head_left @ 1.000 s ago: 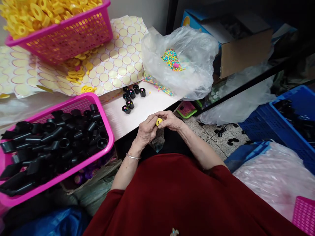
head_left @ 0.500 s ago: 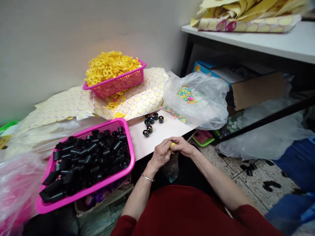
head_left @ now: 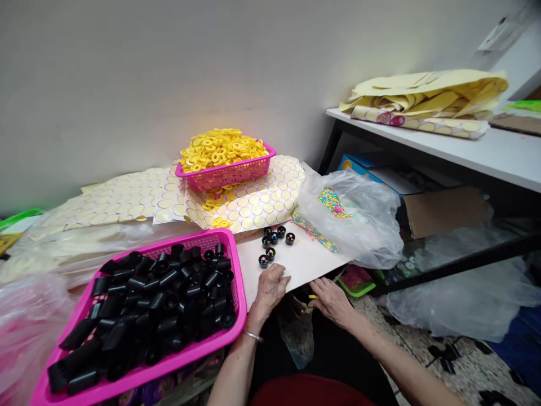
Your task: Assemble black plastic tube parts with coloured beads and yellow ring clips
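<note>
My left hand point(head_left: 270, 288) is over the front edge of the white table point(head_left: 306, 255), just below a group of small round black cups point(head_left: 270, 254). Its fingers are partly bent, with the thumb apart from them, and nothing shows in it. Coloured beads sit inside the cups. By the table edge to the right, my right hand point(head_left: 333, 300) pinches a small yellow ring point(head_left: 313, 296), mostly hidden by the fingers. Beneath both hands, a dark translucent bag point(head_left: 298, 332) lies on my lap.
A pink basket point(head_left: 240, 282) full of black tube pieces point(head_left: 160, 299) stands left. Behind, another pink basket point(head_left: 230, 173) holds yellow rings point(head_left: 224, 148) on sticker sheets point(head_left: 270, 194). A clear plastic bag point(head_left: 372, 225) with coloured beads point(head_left: 332, 200) lies right, beside a shelf point(head_left: 443, 146).
My hands have parted from their shared hold on the yellow piece. The left has moved toward the black cups, while the right keeps the yellow ring. The camera view has tilted up.
</note>
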The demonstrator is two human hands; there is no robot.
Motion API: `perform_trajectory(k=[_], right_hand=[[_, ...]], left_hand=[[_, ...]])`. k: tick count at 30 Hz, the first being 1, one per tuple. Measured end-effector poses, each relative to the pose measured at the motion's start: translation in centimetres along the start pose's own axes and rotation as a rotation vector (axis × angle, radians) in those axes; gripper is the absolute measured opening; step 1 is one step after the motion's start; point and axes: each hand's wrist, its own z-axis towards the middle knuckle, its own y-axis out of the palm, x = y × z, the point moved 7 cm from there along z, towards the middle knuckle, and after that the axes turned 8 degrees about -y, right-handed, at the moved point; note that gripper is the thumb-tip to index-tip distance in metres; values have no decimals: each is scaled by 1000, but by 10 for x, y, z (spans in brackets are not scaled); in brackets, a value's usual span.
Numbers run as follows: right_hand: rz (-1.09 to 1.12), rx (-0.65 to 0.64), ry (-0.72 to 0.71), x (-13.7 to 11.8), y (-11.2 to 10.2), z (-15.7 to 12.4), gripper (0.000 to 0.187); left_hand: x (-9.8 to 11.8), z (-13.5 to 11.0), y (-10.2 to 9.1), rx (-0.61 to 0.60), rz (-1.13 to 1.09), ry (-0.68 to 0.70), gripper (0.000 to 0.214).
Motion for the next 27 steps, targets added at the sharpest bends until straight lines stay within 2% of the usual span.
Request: perform_trajectory(k=[2, 4, 6, 7, 8, 9, 11, 13, 16, 18, 21, 23, 27], right_hand=[[-120, 12, 44, 7, 4, 0, 36], [-147, -44, 105, 12, 0, 3, 31], [-37, -172, 140, 11, -10, 13, 11], [63, -239, 138, 6, -17, 21, 9], [183, -273, 127, 0, -28, 32, 20], [293, -249, 101, -7, -44, 47, 25], [354, -104, 5, -20, -81, 90, 26], [271, 84, -146, -32, -116, 143, 27], [51, 322, -262, -45, -154, 232, 51], [-59, 407, -294, -57, -171, 292, 66], [-149, 419, -243, -79, -187, 375, 85], [-160, 353, -163, -90, -192, 422, 93], [-118, 199, -55, -98, -196, 491, 98]], left_hand=[[-4, 0, 0, 10, -66, -11, 14], [-6, -1, 0, 8, -111, -14, 15], [-7, -2, 1, -2, -131, -23, 16], [-8, -3, 1, -7, -136, -29, 16], [-8, -3, 2, -12, -140, -33, 16], [-7, -3, 3, -16, -144, -35, 15], [-6, -4, 3, -21, -152, -37, 15], [-6, -5, 3, -20, -160, -46, 16], [-7, -6, 4, -25, -177, -77, 18], [-9, -7, 5, -33, -188, -106, 18], [-12, -7, 7, -41, -204, -161, 19], [-15, -6, 10, -49, -213, -200, 20], [-18, -5, 13, -65, -226, -239, 20]])
